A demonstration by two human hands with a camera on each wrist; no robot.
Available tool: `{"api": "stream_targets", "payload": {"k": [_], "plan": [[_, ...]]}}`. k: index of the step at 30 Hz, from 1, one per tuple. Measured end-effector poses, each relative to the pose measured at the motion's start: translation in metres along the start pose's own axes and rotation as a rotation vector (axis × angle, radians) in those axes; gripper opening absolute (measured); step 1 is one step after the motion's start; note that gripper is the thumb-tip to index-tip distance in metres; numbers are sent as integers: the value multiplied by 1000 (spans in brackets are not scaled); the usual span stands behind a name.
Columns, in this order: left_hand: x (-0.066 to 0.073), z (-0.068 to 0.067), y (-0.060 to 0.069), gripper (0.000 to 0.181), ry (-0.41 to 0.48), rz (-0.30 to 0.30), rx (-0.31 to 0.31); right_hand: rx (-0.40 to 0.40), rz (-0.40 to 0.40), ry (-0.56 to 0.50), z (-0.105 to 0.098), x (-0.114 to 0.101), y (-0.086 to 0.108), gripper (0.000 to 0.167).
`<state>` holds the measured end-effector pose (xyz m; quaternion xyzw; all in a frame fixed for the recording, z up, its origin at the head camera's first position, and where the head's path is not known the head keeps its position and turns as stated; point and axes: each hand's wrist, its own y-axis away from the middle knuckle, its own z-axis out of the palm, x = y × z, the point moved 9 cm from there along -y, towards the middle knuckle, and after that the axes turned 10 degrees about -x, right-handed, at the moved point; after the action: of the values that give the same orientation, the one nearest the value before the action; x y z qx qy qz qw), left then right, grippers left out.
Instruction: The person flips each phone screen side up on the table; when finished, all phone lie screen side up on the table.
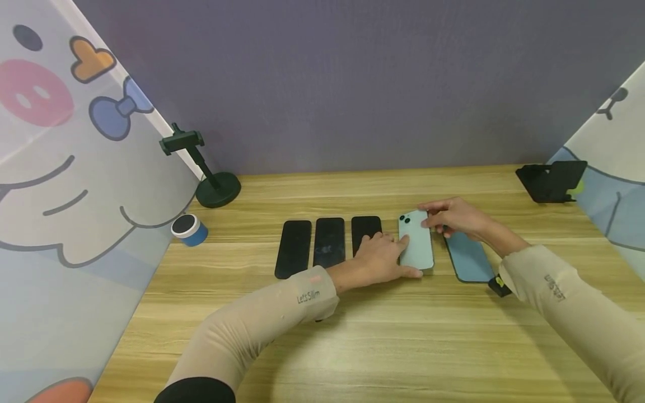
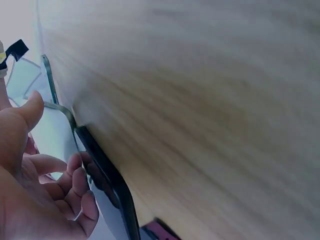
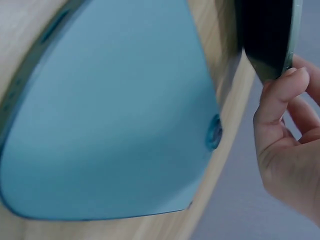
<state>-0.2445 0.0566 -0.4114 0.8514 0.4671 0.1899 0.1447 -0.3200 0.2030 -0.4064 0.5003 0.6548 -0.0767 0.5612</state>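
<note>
Beige sleeves (image 1: pixel 252 322) come nearest the camera, and beyond them both hands meet at a pale mint phone (image 1: pixel 416 246) on the wooden worktop (image 1: pixel 383 341). It sits back upward in a row, between three dark phones (image 1: pixel 329 240) and a blue phone (image 1: pixel 468 258), its lenses at the far left corner. The right hand (image 1: pixel 456 217) pinches it by the upper right edge, thumb on the back; the right wrist view shows the dark underside, so that edge looks tilted up. Whether the near end touches wood, I cannot tell. The left hand (image 1: pixel 375 258) is spread loosely, thumb by the phone's near edge, index finger at its left side, other fingers over the closest dark phone.

The step in hand seems to be lifting or placing the pale phone. Next, I judge, calls for a firm edge pinch and a level path clear of the neighbouring phones.
</note>
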Motion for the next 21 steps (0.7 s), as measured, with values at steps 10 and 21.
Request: {"api": "stream_targets", "payload": {"k": [10,21], "plan": [[16,-7,6,85,77,135,146,22,28,15,3,-12,3,63],[25,-8,5,83,109,188,174,41,58,-15,3,-14,4,63]]}}
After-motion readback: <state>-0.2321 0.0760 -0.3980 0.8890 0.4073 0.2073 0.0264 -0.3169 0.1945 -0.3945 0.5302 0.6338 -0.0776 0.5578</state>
